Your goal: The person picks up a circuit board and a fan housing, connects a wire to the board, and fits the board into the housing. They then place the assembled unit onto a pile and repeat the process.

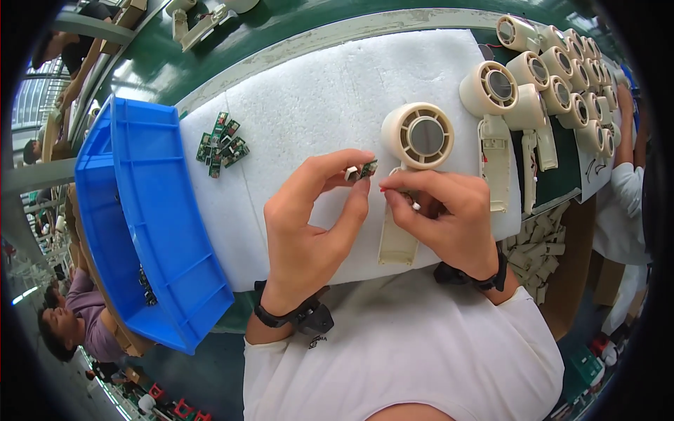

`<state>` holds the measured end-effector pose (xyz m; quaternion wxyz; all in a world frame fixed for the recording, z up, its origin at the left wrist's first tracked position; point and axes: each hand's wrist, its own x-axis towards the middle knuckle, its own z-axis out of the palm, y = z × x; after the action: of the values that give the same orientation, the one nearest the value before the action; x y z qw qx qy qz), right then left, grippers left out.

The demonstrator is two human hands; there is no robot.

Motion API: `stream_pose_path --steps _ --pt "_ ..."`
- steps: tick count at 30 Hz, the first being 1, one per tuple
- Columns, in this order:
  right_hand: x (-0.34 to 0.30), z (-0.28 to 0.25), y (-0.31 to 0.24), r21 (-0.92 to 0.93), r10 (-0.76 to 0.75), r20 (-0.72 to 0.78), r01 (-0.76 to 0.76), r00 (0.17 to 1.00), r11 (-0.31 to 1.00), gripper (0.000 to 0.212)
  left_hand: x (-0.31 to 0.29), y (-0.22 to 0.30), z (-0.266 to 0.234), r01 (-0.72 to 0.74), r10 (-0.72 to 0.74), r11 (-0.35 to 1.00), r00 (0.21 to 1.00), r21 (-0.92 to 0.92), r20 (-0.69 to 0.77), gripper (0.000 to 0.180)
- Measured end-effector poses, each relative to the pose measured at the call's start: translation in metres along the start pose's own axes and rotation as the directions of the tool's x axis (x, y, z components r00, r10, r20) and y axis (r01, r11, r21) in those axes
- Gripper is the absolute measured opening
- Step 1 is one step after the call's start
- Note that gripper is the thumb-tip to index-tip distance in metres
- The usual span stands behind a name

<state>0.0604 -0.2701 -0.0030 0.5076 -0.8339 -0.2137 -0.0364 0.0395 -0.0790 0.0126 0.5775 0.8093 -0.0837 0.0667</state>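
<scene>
Between thumb and forefinger, my left hand (pixel 309 228) pinches a small green circuit board (pixel 368 168) with a pale block at its left end. Just to its right, my right hand (pixel 453 214) is closed in a pinch on a thin wire whose red tip (pixel 383 189) points toward the board. A small white plug (pixel 415 206) shows under the right fingers. Beneath the hands lies a cream fan-like housing (pixel 395 137), its round head ringed with slots around a grey disc. Its open handle (pixel 397 245) extends toward me, partly covered by my right hand.
A white foam sheet (pixel 316 84) covers the bench. A loose pile of circuit boards (pixel 223 146) lies left, beside a blue bin (pixel 168 210) holding more boards. Several similar housings (pixel 472 91) crowd the right, above a box of cream parts (pixel 537 249). Another person's arm (pixel 625 133) is far right.
</scene>
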Motion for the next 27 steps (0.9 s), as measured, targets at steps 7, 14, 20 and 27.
stream_pose_path --steps 7,14,20,27 --pt "0.009 0.001 0.007 0.052 -0.063 0.003 0.063 0.998 0.997 0.021 0.000 -0.001 -0.003 0.290 -0.266 0.926 0.955 -0.241 0.129 0.035" --pt "0.005 -0.002 0.004 -0.060 -0.186 0.001 0.186 0.982 0.981 0.026 0.001 0.005 -0.005 0.433 -0.401 0.830 0.902 -0.352 0.163 0.032" --pt "0.003 0.003 0.003 -0.047 -0.176 -0.016 0.175 0.984 0.983 0.024 -0.010 0.000 0.003 0.195 -0.188 0.964 0.981 -0.182 0.053 0.035" --pt "0.003 0.003 0.005 -0.029 -0.133 -0.047 0.132 0.990 0.991 0.019 -0.013 0.001 0.005 -0.003 0.005 0.998 1.000 0.060 -0.022 0.031"
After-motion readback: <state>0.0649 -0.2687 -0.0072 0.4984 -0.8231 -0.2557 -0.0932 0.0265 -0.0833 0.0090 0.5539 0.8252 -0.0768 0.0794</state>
